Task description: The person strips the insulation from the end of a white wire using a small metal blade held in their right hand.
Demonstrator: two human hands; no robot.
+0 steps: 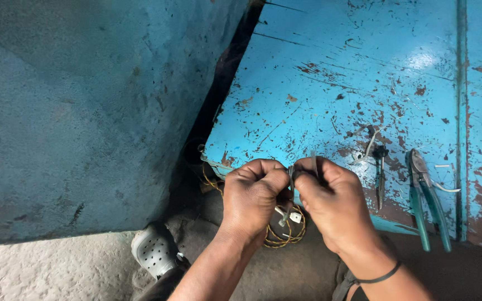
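We see both hands meeting at the near edge of a worn blue desk (336,72), its paint chipped down to rust-brown patches. The left hand (252,192) is clenched into a fist around a thin grey wire (291,177), thumb side turned toward the other hand. The right hand (333,200) is also closed, pinching the same wire between thumb and fingers, and a short wire end pokes up past its knuckles. The two hands are touching or nearly so, with the wire bridging the small gap between them.

Below the hands hangs a loose coil of yellow wire (285,234) with a small white connector (295,217) dangling just above it, over the dark floor.

On the desk, to the right of the hands, lies a small dark tool (381,173), and farther right a pair of pliers with green handles (428,203), handles pointing toward the near edge. A black band (379,276) circles the right wrist. At the near left, a grey perforated shoe (153,248) rests on the ground beside a rough blue wall (85,111).
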